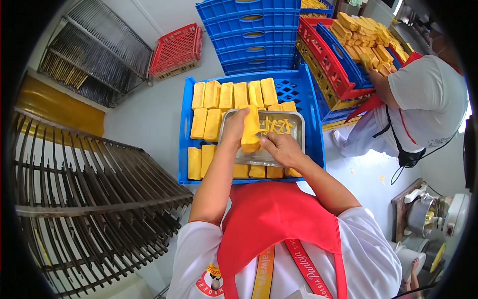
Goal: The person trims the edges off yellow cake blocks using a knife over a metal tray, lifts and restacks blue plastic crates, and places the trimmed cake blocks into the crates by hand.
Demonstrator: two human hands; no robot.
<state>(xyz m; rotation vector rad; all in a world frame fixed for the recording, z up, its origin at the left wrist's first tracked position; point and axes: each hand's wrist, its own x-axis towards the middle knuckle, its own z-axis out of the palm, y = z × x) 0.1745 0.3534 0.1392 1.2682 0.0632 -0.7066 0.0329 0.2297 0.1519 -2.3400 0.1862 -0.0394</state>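
Observation:
My left hand (234, 130) is wrapped around the left side of a yellow bread loaf (250, 130), held up over a shallow metal tray (299, 119). Close against the loaf's lower right edge is my right hand (283, 148), fingers closed; whatever they hold is hidden. Thin yellow trimmings (278, 125) lie in the tray. The tray rests on rows of similar loaves (240, 93) in a blue crate (320, 154), covering some of them.
Blue crates (255, 42) are stacked behind. Red crates (177, 50) stand on the floor at back left. A dark metal rack (94, 199) fills the left. At right a co-worker (423, 99) reaches toward a loaf-filled crate (343, 60). Pots (422, 217) stand lower right.

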